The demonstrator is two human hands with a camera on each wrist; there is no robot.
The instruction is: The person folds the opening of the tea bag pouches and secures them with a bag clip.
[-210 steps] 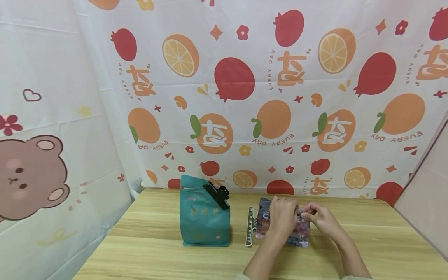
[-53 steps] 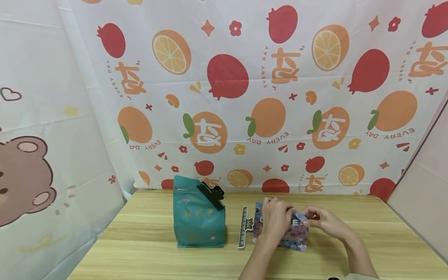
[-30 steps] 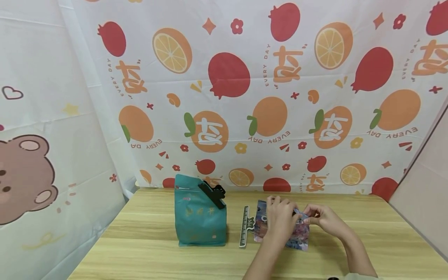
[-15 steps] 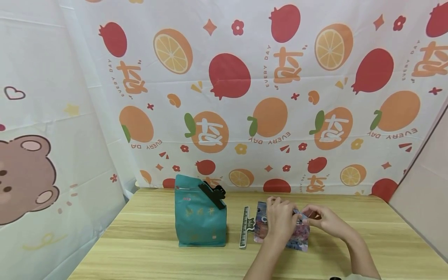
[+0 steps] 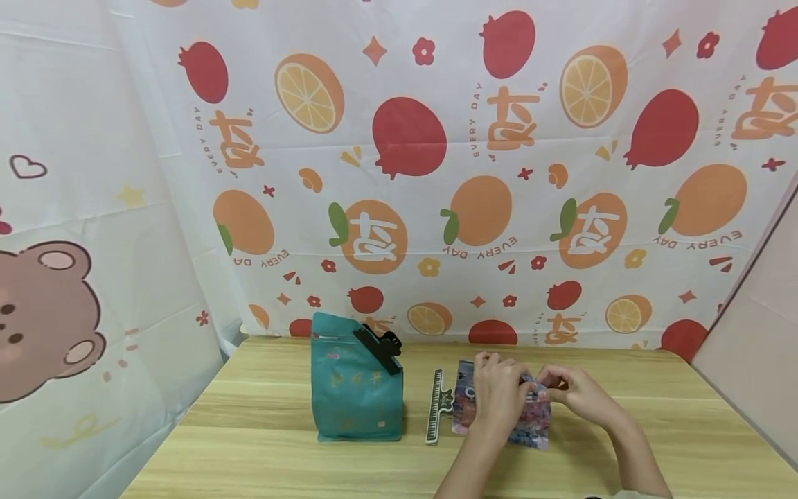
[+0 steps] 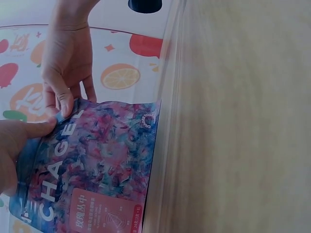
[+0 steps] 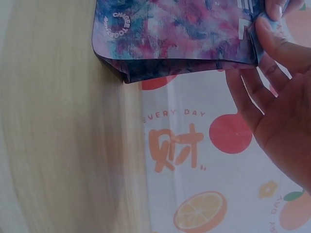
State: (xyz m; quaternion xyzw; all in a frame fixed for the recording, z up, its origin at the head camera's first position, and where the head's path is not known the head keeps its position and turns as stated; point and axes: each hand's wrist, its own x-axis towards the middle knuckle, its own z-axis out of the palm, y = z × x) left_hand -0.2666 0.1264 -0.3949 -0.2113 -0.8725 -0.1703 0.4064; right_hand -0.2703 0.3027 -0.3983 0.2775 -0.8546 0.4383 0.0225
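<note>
A foil pouch [image 5: 530,428] with a pink, blue and purple painted print stands on the wooden table, its lettering and pink label facing the left wrist camera. The left hand [image 5: 499,391] grips it along the top, thumb on the printed face in the left wrist view. At the top right corner, the right hand [image 5: 576,395] pinches the folded edge [image 6: 63,116] between thumb and fingers. The backs of the hands hide part of the pouch in the head view. Just left of it lies a clip [image 5: 438,407] with a piano-key pattern.
Further left stands a teal bag [image 5: 357,395], its folded top corner held by a black clip [image 5: 380,348]. A fruit-print cloth [image 5: 436,208] hangs behind the wooden table [image 5: 262,430]. Another printed cloth with a bear [image 5: 50,312] hangs at the left.
The head view has shifted slightly. Both hands remain at the pouch's top; the light blue strip that stuck up between them 1.8 s ago now shows less. The teal bag stays put.
</note>
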